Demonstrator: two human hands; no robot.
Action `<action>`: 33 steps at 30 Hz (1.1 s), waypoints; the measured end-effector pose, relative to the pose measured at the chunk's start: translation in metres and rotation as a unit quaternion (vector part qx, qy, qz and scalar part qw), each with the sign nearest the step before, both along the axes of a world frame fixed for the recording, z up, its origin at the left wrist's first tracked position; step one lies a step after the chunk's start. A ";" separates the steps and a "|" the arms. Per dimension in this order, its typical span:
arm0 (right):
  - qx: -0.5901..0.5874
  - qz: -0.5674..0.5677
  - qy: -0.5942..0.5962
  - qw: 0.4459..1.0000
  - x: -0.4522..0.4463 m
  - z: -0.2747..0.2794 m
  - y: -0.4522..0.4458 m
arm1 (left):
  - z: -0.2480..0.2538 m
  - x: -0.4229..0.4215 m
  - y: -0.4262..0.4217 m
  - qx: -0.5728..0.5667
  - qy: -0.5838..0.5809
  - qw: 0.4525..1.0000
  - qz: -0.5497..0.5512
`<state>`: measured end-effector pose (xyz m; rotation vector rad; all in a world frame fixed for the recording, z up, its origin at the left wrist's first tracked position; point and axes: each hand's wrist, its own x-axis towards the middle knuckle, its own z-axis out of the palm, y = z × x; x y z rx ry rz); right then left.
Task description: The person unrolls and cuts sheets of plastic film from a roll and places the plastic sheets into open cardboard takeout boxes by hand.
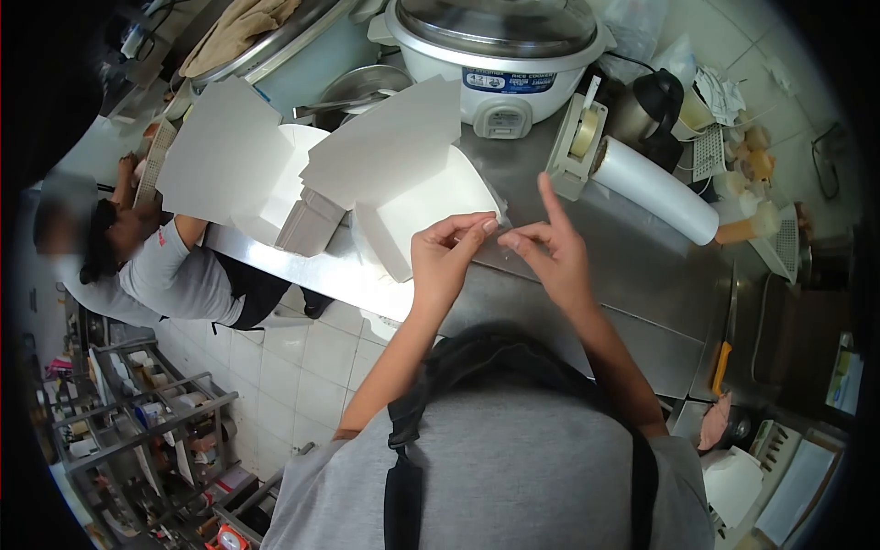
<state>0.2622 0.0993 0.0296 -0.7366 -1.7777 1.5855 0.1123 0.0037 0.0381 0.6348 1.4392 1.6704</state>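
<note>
My left hand [445, 257] is closed, thumb and forefinger pinched together at the right edge of an open white cardboard box [426, 206] with its lid flap up. Close to its right, my right hand [557, 255] has the forefinger stretched out, while the thumb presses against the other fingers. A small clear scrap seems to lie between the fingertips, too faint to name. A second open white box [266, 170] stands left of the first. Behind my right hand are a tape dispenser [576, 151] and a roll of clear plastic film [655, 188].
A rice cooker [500, 69] and a metal bowl with a utensil [362, 84] stand behind the boxes on the steel table [632, 284]. A yellow-handled knife [724, 367] lies at the right. People [192, 275] are at the left, near a metal shelf rack [151, 431].
</note>
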 end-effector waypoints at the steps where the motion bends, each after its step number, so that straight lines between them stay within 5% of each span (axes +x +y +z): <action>1: -0.056 -0.007 0.012 0.998 0.001 -0.001 0.001 | 0.002 0.003 -0.003 0.004 0.003 1.000 0.030; 4: -0.204 -0.050 0.031 0.977 0.000 -0.005 0.008 | 0.002 0.001 -0.008 -0.006 -0.021 0.997 0.072; 10: -0.208 0.113 0.021 0.971 -0.012 -0.018 0.001 | 0.001 -0.002 -0.011 -0.028 -0.072 0.995 0.063; 29: -0.299 0.147 0.075 0.940 -0.039 -0.045 0.036 | 0.027 -0.020 -0.026 -0.065 -0.205 0.967 -0.137; 33: -0.350 0.214 0.117 0.905 -0.033 -0.028 0.026 | 0.020 -0.029 -0.026 -0.064 -0.220 0.971 -0.073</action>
